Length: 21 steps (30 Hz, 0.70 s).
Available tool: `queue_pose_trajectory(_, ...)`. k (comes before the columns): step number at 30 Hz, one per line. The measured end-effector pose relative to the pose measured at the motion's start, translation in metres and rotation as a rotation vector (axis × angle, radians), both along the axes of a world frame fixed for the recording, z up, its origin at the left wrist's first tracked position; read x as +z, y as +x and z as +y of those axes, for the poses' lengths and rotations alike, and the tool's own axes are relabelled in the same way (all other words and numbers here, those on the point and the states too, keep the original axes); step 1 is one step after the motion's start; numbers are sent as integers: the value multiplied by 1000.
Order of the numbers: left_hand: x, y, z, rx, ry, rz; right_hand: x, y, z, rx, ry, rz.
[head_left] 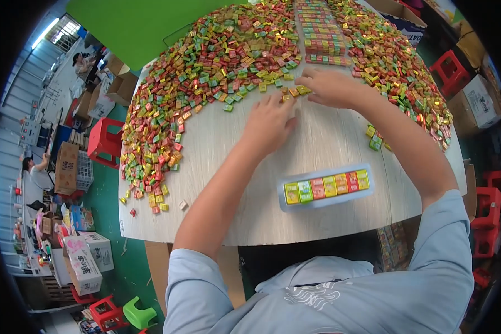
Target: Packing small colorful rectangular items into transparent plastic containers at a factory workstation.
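Small wrapped candies [293, 92] in yellow and orange lie in a short cluster on the pale wooden table [228, 183], between my two hands. My left hand [270, 123] rests at the near left of this cluster, its fingers stretched toward the candies and its thumb apart. From the right, my right hand [329, 88] reaches over the table with fingers apart, fingertips at the cluster's right end. Closer to me sits a pale shallow tray [284, 205], slightly tilted to the right, with one row of yellow, green, red and orange wrapped pieces [327, 187] inside.
A big heap of loose wrapped candies [217, 61] spreads over the far and left table; another heap [401, 72] lies right. Between them runs a column of neat candy rows [324, 33]. Red stools [106, 142], cartons [68, 167] and other people [39, 170] are around.
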<state>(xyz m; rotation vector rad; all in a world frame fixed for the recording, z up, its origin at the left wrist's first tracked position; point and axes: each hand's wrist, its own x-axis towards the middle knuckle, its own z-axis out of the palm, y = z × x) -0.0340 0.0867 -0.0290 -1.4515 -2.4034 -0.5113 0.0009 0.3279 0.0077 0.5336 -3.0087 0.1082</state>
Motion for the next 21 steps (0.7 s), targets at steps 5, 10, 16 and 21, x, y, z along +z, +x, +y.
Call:
queue_pose_trajectory(5,-12,-1,-1,40,-1,-2,-11,-18,10,31,86,77)
queue_pose_trajectory(10,-10,-6,0,21,17,42,-6,-40,4,99,67,80)
queue_pose_trajectory(16,0,-10,-11,42,-105,-39,-10,-62,-5,141,73,199)
queue_pose_trajectory(21,0,-19,-22,154,-146,-25,-14,-66,-7,125,46,148)
